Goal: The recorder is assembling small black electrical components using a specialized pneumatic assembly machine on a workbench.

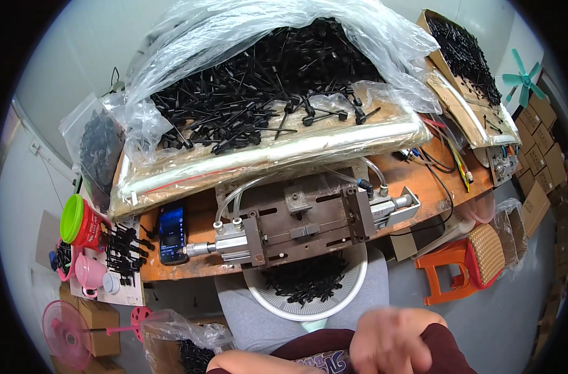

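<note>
My right hand (390, 343) is over my lap at the lower edge, smeared by motion; whether it holds anything is not clear. My left forearm (252, 363) comes in from the lower edge, but the hand itself cannot be made out. Just ahead of the hands, a white round basket (360, 274) rests on grey cloth, with black plastic parts (305, 280) piled inside. Beyond it, at the table's front edge, stands a dark metal fixture (274, 218) with an air cylinder at each end and clear hoses. Neither hand touches the fixture.
A large plastic-lined tray (271, 153) heaped with black stemmed parts fills the back of the orange-brown table (203, 271). On it, left of the fixture, lies a phone (172, 232). A pink fan (69, 333) stands lower left, an orange stool (449, 274) right. Cartons (539, 143) line the right wall.
</note>
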The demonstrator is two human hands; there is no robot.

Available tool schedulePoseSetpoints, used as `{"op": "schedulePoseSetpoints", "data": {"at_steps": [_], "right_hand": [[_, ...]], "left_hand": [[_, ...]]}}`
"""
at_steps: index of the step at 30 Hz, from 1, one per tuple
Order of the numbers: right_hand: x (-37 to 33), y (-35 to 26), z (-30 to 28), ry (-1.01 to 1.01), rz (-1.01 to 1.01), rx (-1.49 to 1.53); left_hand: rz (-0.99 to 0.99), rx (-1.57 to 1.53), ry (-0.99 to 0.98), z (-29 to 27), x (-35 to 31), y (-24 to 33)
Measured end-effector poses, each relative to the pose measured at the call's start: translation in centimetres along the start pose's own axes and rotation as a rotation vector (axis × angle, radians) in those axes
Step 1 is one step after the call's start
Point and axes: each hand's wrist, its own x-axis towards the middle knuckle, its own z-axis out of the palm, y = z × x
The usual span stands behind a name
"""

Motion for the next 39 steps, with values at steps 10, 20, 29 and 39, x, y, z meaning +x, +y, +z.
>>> {"op": "schedulePoseSetpoints", "data": {"at_steps": [10, 20, 29, 39], "right_hand": [[6.4, 23.0, -4.2, -1.083, 0.399, -0.881], [5.3, 28.9, -2.4, -1.823, 0.607, -0.942], [6.0, 28.8, -2.7, -1.799, 0.627, -0.813], [6.5, 29.5, -2.8, -1.69, 0.806, -0.602]], "left_hand": [[-0.245, -3.206, 0.277, -2.0, -0.1, 6.5], [-0.098, -3.318, 0.225, -1.9, -2.4, 8.9], [-0.055, -3.194, 0.01, -1.6, -4.7, 9.7], [-0.099, -3.184, -0.04, -1.6, -4.6, 9.9]]}}
